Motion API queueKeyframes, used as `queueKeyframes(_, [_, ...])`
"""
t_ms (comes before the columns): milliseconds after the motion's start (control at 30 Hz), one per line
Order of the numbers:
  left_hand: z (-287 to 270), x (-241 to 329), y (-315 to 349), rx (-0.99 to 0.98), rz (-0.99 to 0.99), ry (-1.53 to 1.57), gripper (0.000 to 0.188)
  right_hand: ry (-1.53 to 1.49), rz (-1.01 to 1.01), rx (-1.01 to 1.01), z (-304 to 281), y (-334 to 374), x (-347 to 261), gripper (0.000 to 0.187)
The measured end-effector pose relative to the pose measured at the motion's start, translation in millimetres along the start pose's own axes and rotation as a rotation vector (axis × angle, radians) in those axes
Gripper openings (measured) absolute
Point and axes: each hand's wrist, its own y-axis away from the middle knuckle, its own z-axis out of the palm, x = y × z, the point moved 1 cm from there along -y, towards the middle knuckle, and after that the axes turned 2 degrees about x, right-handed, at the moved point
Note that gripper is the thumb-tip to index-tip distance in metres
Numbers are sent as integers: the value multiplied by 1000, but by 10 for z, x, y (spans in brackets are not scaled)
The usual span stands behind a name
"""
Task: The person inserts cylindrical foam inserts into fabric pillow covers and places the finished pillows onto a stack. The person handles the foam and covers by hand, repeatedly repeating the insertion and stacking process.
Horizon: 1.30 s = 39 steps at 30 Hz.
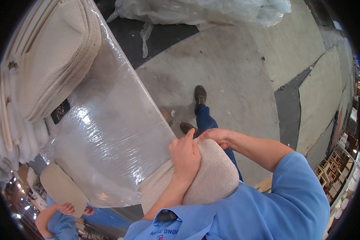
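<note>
A beige fabric-covered cushion rests against my front, its rounded far end up between my hands. My left hand lies across its left side, with the thumb and fingers closed around the edge of the fabric. At the far end, my right hand pinches the fabric, fingertips close to those of the left. A looser flap of the same beige cloth spreads under my left forearm, over the corner of the plastic-wrapped table. What lies beneath my fingers is hidden.
Stacked beige cushion pieces sit on the table's far left, beside a small black flat object and white padding. A co-worker's hand holds a beige panel at lower left. Clear plastic sheeting lies beyond.
</note>
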Motion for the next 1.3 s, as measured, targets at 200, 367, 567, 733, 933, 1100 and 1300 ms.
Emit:
queueKeyframes(200, [-176, 126, -57, 191, 59, 45, 25, -42, 13, -111, -51, -240, 119, 21])
queueKeyframes(367, [-135, 374, -90, -159, 72, 437, 21, -269, -77, -282, 5, -133, 172, 20])
queueKeyframes(567, [55, 348, -16, -236, -19, 489, 25, -459, -130, -397, -155, -534, 513, 25])
queueKeyframes(733, [104, 268, -37, -206, -60, 404, 31, -500, -138, -374, -26, -574, 560, 30])
queueKeyframes(933, [123, 260, 16, -225, -157, 334, 34, -250, -431, 119, -66, -168, 521, 23])
queueKeyframes(1100, [79, 249, 25, -280, -329, 258, 35, -649, -930, 172, -2, 494, 467, 24])
queueKeyframes(1300, [93, 198, -13, -314, -349, 224, 35, -742, -916, 101, 297, 365, 405, 28])
